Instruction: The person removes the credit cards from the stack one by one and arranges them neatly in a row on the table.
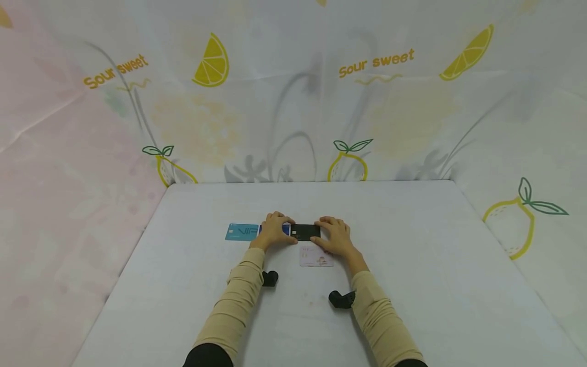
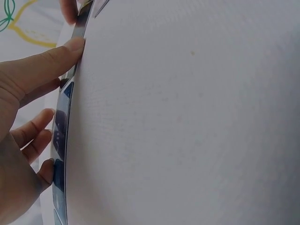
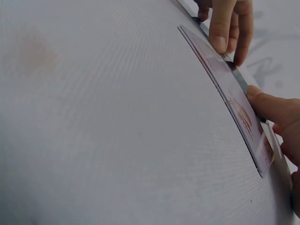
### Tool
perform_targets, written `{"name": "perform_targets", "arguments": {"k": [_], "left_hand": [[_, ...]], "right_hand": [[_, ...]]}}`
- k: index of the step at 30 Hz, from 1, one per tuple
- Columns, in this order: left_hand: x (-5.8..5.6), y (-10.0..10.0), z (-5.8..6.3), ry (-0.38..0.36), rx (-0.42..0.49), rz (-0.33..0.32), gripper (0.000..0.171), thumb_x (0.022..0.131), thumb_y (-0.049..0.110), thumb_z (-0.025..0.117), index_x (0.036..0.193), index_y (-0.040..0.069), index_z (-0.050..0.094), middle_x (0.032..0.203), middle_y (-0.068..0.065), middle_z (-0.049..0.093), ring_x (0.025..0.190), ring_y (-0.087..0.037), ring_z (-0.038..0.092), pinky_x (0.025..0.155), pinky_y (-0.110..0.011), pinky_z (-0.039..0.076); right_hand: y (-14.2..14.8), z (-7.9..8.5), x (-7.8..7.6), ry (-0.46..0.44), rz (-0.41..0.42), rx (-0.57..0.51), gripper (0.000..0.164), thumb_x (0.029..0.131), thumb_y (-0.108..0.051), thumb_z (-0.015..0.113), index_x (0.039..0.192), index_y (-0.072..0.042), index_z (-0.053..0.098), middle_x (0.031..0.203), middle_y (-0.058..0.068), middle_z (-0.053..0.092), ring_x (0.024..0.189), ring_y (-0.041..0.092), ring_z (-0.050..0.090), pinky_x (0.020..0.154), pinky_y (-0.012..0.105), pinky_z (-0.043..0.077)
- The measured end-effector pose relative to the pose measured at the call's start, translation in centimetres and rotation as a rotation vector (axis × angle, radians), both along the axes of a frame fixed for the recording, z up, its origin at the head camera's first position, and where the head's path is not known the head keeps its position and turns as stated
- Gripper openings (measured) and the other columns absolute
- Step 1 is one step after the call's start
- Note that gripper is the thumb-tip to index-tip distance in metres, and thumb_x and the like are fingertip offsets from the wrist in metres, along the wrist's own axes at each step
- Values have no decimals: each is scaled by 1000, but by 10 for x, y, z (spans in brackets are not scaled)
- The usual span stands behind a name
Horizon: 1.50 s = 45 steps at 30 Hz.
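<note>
On the white table a teal card (image 1: pixel 242 232) lettered "VIP", a blue card (image 1: pixel 286 229) and a black card (image 1: pixel 305 232) lie in a row. My left hand (image 1: pixel 274 230) spans the blue card, partly hiding it, with thumb and forefinger pinching the black card's left end by its long edges. At the other end, my right hand (image 1: pixel 337 237) pinches the black card the same way. Just nearer to me than that card lies a pale pink card (image 1: pixel 316 256) with a small picture. It shows larger in the right wrist view, below the right thumb (image 3: pixel 258 95).
Black wrist devices (image 1: pixel 270 278) sit at both forearms, close over the white table (image 1: pixel 183 285). Behind and at the sides hangs a lemon-printed cloth (image 1: pixel 284 102), meeting the table's far edge.
</note>
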State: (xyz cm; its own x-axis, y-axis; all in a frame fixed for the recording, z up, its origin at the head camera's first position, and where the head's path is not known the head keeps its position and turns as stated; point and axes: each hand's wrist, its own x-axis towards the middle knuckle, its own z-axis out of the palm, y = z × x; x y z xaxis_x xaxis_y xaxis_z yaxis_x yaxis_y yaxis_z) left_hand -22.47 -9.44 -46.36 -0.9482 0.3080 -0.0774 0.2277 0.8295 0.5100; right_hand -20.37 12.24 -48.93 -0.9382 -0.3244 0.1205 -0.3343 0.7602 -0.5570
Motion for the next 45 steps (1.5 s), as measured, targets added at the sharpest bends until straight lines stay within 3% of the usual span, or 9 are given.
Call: {"name": "perform_targets", "arguments": {"k": [4, 9, 16, 24, 30, 35, 45], "left_hand": [[2, 0, 2, -2, -1, -6, 55, 69, 30, 83, 118, 12, 65, 126, -19, 48, 119, -38, 38, 96, -59, 32], [3, 1, 3, 9, -3, -13, 54, 70, 30, 83, 118, 11, 65, 124, -18, 49, 119, -37, 39, 97, -59, 32], [4, 3, 4, 29, -5, -15, 63, 69, 30, 83, 124, 11, 60, 123, -18, 50, 119, -35, 40, 98, -56, 29], [17, 4, 5, 181, 96, 17, 66, 69, 31, 83, 126, 9, 58, 121, -19, 51, 116, -36, 42, 92, -53, 31], [35, 7, 10, 240, 198, -49, 61, 70, 29, 83, 121, 5, 60, 115, -19, 56, 111, -36, 48, 95, -55, 35], [48, 11, 10, 228, 211, -109, 58, 70, 29, 83, 118, 3, 62, 110, -18, 58, 104, -34, 52, 92, -53, 40], [61, 16, 5, 123, 152, -111, 59, 70, 31, 83, 118, 4, 62, 119, -17, 57, 118, -38, 47, 100, -55, 35]], "right_hand": [[1, -2, 1, 2, -2, -22, 56, 86, -35, 65, 133, -7, 53, 138, 16, 45, 125, 39, 36, 101, 58, 20], [4, -3, 6, 3, 0, -130, 60, 85, -30, 66, 136, -2, 48, 140, 20, 43, 129, 41, 35, 104, 60, 21], [11, 1, 25, -39, -18, -214, 62, 85, -26, 68, 137, -2, 46, 141, 20, 43, 133, 39, 33, 108, 55, 22], [17, -1, 44, -46, -10, -221, 63, 80, -28, 73, 133, -2, 51, 139, 20, 44, 131, 41, 35, 105, 57, 25], [21, -2, 51, -67, 1, -228, 69, 73, -31, 80, 131, -3, 54, 140, 18, 44, 132, 40, 33, 104, 58, 26], [23, 0, 55, -61, 15, -239, 68, 71, -28, 82, 129, -2, 56, 140, 18, 44, 132, 39, 33, 105, 57, 26], [22, 0, 62, -89, -3, -211, 71, 70, -34, 82, 129, -5, 56, 140, 15, 45, 132, 37, 33, 105, 57, 26]]}}
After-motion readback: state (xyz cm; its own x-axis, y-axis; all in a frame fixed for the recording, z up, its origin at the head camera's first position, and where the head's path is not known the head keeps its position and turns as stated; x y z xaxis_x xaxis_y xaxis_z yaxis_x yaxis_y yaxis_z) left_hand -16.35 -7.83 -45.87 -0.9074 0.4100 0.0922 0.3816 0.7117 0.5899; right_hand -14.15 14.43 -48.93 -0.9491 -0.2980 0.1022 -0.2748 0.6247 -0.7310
